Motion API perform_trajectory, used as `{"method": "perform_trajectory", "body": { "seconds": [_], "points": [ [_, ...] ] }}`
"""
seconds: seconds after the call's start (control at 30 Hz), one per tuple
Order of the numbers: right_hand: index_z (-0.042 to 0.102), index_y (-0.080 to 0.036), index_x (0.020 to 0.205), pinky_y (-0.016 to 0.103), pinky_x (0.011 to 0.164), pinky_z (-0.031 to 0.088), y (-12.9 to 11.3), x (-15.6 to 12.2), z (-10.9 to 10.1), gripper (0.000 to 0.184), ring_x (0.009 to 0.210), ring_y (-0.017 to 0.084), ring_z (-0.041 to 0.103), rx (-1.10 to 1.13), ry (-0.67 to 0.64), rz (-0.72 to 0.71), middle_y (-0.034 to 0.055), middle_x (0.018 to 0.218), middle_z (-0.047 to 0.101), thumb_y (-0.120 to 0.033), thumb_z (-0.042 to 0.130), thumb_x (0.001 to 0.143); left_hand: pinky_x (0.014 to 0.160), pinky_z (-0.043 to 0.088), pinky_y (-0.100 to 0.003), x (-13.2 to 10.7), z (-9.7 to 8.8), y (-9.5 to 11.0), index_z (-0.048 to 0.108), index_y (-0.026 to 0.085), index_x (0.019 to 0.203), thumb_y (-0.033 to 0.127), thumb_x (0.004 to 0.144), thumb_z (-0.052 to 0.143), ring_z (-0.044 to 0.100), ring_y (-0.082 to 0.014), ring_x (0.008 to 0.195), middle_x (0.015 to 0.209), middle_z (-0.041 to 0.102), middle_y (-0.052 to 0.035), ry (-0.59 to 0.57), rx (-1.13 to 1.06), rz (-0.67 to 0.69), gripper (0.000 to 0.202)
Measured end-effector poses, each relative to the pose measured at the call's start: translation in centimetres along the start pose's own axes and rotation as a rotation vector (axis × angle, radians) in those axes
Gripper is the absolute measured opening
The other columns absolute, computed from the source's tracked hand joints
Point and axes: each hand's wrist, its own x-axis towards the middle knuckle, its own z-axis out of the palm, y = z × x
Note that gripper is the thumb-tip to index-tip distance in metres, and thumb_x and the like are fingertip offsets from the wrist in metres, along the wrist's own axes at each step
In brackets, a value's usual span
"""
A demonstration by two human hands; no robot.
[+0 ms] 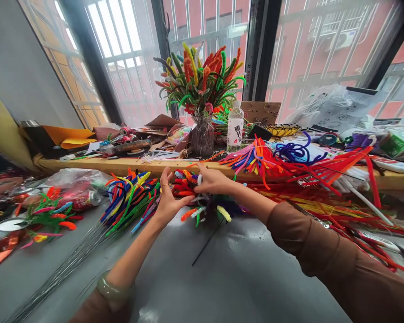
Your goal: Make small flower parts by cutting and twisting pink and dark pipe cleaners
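At the far left of a grey bench point(229, 287), a clump of fuzzy flowers point(52, 215) lies near a red drink can point(84, 202) on its side. Next comes a bundle of coloured fuzzy stems point(131, 197), with thin bare wires running towards the lower left. The person's left hand point(168, 204), wearing a ring, has thumb and forefinger spread wide beside a mixed bunch of fuzzy pieces point(184, 185). This bunch sits between the two hands, mostly red on top, with orange, green and pale yellow tips below; a thin dark rod point(207, 244) slants down beneath it. Behind, on a wooden ledge point(77, 163), a clear vase point(203, 139) holds a bright bouquet point(202, 76). The right hand point(217, 181) reaches in with fingers close together at the bunch; I cannot tell what they grip. Further right stand a labelled water bottle point(234, 130) and heaps of red fuzzy sticks point(340, 166), above a brown sleeve point(299, 237)
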Motion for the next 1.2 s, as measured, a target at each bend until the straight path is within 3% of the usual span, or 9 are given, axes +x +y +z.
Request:
{"method": "perform_trajectory", "body": {
  "seconds": [0.13, 0.23, 0.37, 0.53, 0.73, 0.87, 0.93, 1.1, 1.2],
  "points": [
    [0.057, -0.019, 0.1, 0.023, 0.063, 0.038, 0.4, -0.3, -0.5, 0.04, 0.075, 0.017, 0.055, 0.105, -0.014, -0.028, 0.0007, 0.08, 0.061, -0.031, 0.057, 0.061, 0.083, 0.045, -0.037, 0.2, -0.3, -0.9, 0.026, 0.025, 0.128, 0.025, 0.065, 0.064, 0.053, -0.0229, 0.1, 0.122, 0.045, -0.0096, -0.164, -0.112, -0.106, 0.074],
    [0.06, -0.017, 0.088, 0.021, 0.058, 0.037, 0.6, -0.4, -0.5, 0.029, 0.066, 0.013, 0.052, 0.199, -0.046, -0.062, -0.0022, 0.07, 0.057, -0.027, 0.057, 0.061, 0.081, 0.045, -0.035, 0.5, -0.9, -1.4, 0.046, 0.02, 0.111, 0.021, 0.064, 0.061, 0.057, -0.02, 0.09, 0.105, 0.056, -0.0057, -0.096, -0.071, -0.097, 0.049],
    [0.058, -0.015, 0.091, 0.019, 0.055, 0.037, 1.1, -0.7, -0.5, 0.029, 0.061, 0.01, 0.049, 0.34, -0.088, -0.109, -0.0035, 0.068, 0.055, -0.023, 0.053, 0.064, 0.077, 0.046, -0.033, 0.4, -1.7, -2.4, 0.057, 0.017, 0.082, 0.018, 0.066, 0.05, 0.056, -0.0185, 0.083, 0.088, 0.06, -0.004, -0.021, 0.026, -0.116, 0.018],
    [0.056, -0.015, 0.096, 0.021, 0.061, 0.04, 1.9, -1.1, -1.1, 0.031, 0.069, 0.012, 0.051, 0.433, -0.086, -0.11, -0.0025, 0.078, 0.056, -0.022, 0.051, 0.067, 0.072, 0.047, -0.033, 0.3, -2.1, -2.9, 0.061, 0.017, 0.076, 0.016, 0.062, 0.049, 0.056, -0.019, 0.077, 0.078, 0.059, -0.0031, 0.004, 0.067, -0.132, 0.019],
    [0.058, -0.016, 0.102, 0.028, 0.079, 0.041, 1.4, -1.3, -2.4, 0.039, 0.09, 0.018, 0.053, 0.431, -0.144, -0.113, 0.0011, 0.096, 0.06, -0.026, 0.062, 0.064, 0.085, 0.041, -0.031, 0.9, -2.9, -0.1, 0.062, 0.018, 0.075, 0.015, 0.063, 0.05, 0.049, -0.0193, 0.1, 0.102, 0.052, -0.0035, 0.12, 0.135, 0.016, 0.017],
    [0.052, -0.019, 0.115, 0.03, 0.084, 0.04, 1.4, -1.9, -4.3, 0.051, 0.101, 0.019, 0.051, 0.531, -0.194, -0.099, 0.0046, 0.113, 0.056, -0.036, 0.062, 0.068, 0.086, 0.041, -0.032, 1.5, -4.3, 1.2, 0.06, 0.018, 0.086, 0.017, 0.066, 0.051, 0.05, -0.0189, 0.1, 0.1, 0.055, -0.0035, 0.247, 0.179, 0.114, 0.022],
    [0.053, -0.019, 0.115, 0.03, 0.083, 0.041, 1.7, -2.3, -5.7, 0.047, 0.099, 0.018, 0.052, 0.592, -0.137, -0.069, 0.0055, 0.112, 0.056, -0.041, 0.056, 0.073, 0.086, 0.042, -0.032, 1.9, -5.0, 1.6, 0.059, 0.017, 0.086, 0.016, 0.067, 0.05, 0.053, -0.0178, 0.095, 0.095, 0.058, -0.0034, 0.312, 0.171, 0.125, 0.021],
    [0.06, -0.017, 0.102, 0.027, 0.073, 0.046, 2.7, -4.2, -8.4, 0.038, 0.088, 0.017, 0.057, 0.659, 0.189, 0.064, 0.0068, 0.104, 0.061, -0.044, 0.052, 0.077, 0.079, 0.045, -0.03, 1.2, -4.8, 3.9, 0.057, 0.017, 0.086, 0.015, 0.07, 0.048, 0.057, -0.0152, 0.085, 0.085, 0.059, -0.0015, 0.521, 0.182, 0.227, 0.018],
    [0.063, -0.015, 0.094, 0.023, 0.067, 0.045, 3.5, -6.5, -8.7, 0.036, 0.081, 0.015, 0.059, 0.652, 0.324, 0.141, 0.0062, 0.091, 0.064, -0.044, 0.053, 0.076, 0.069, 0.046, -0.026, -1.6, -2.8, 6.4, 0.057, 0.017, 0.078, 0.01, 0.075, 0.045, 0.056, -0.0122, 0.074, 0.076, 0.057, -0.0003, 0.427, 0.23, 0.442, 0.014]
  ]
}}
